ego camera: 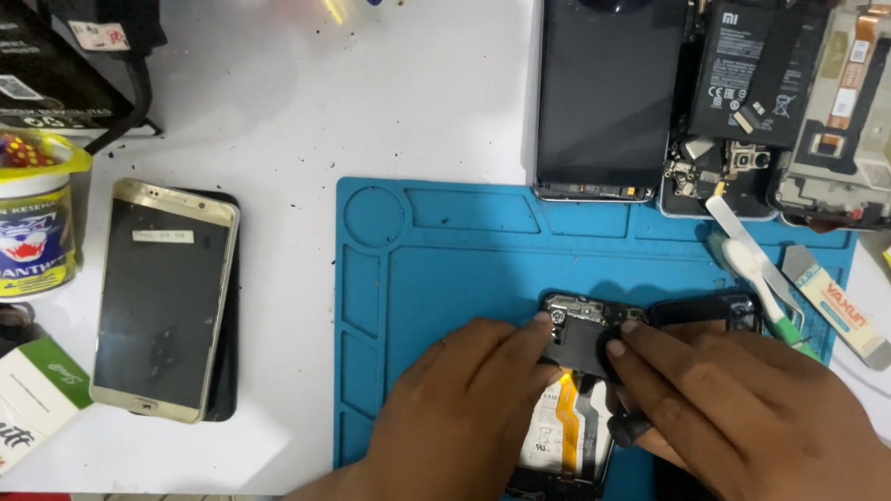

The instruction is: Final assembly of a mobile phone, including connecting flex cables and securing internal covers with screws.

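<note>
While the opened phone (571,371) lies low on the blue mat (436,278) at lower centre, the left hand (455,408) and right hand (742,408) pinch its black cover plate (580,339).

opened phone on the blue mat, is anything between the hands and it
Nothing visible. Both the left hand and right hand already rest on the opened phone, fingertips on its dark upper part.

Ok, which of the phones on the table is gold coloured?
The gold phone lying alone on the white table, left of the blue mat; the others are black or opened up.
</note>
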